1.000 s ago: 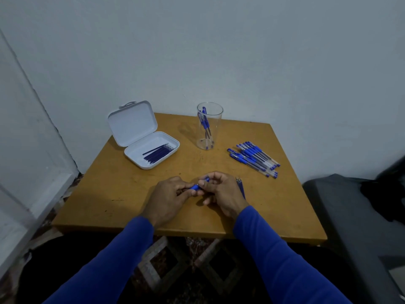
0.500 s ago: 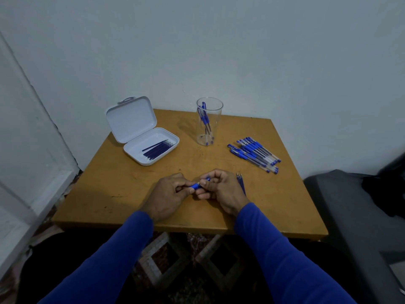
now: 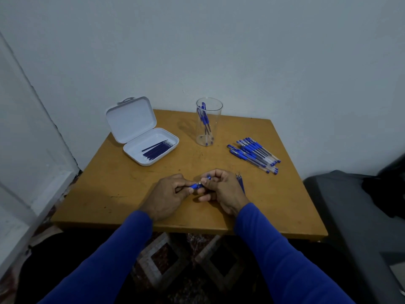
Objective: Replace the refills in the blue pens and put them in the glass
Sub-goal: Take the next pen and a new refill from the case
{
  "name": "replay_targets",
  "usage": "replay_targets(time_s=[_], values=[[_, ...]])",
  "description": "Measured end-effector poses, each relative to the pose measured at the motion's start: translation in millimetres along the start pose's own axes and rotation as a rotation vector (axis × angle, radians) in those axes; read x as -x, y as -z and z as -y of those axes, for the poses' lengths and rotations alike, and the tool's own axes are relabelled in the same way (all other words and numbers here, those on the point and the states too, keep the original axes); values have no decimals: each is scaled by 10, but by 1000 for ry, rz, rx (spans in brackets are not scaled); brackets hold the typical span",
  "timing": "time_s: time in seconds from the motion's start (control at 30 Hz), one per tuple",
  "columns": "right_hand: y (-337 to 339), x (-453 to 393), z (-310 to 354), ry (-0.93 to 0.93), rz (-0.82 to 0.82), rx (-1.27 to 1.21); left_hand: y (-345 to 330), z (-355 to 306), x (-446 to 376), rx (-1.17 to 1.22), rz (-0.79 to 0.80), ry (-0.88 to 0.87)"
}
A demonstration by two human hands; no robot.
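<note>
A person in blue sleeves sits at a small wooden table (image 3: pixel 122 189) pushed against a pale wall, seen from above. At the centre of the frame both hands meet over the tabletop: the left hand (image 3: pixel 167 194) and the right hand (image 3: pixel 221 191) each pinch one end of a single blue pen (image 3: pixel 198 184) with curled fingers, and the knuckles hide most of its barrel. Just right of the right hand, a few loose refills (image 3: pixel 240 182) lie on the wood, partly covered by the wrist. In the upper middle stands a clear glass (image 3: pixel 208 121) with blue pens upright inside it. To its left, an open white case (image 3: pixel 144 139) holds a row of dark refills in its tray, its lid tilted back toward the wall. On the right of the table lies a pile of blue pens (image 3: pixel 255 154), side by side. A dark grey seat (image 3: pixel 350 216) fills the right edge of the frame.
</note>
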State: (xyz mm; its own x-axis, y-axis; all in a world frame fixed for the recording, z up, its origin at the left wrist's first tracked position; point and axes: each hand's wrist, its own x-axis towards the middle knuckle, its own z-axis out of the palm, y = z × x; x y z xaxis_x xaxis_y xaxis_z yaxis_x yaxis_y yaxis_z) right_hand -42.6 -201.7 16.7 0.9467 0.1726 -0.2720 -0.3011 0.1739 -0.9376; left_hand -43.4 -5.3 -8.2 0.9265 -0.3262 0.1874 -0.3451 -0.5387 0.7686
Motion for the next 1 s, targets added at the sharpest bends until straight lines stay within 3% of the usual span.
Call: replay_targets(time_s=[0.2,0.43,0.6,0.8,1.0], values=[[-31,-9,-20,48,-114,19,-20,-62,6,-14,-73,20],[-175,-147,-119,126,-399,603,-28,-108,26,-4,-126,10],[-205,-159,-102,183,-485,775,-23,-82,34,-36,-122,-3],[-151,-111,-113,222,-469,629,-4,-52,7,-95,-123,-51],[-55,-30,-59,188,-260,502,-44,8,23,-193,-149,-67]])
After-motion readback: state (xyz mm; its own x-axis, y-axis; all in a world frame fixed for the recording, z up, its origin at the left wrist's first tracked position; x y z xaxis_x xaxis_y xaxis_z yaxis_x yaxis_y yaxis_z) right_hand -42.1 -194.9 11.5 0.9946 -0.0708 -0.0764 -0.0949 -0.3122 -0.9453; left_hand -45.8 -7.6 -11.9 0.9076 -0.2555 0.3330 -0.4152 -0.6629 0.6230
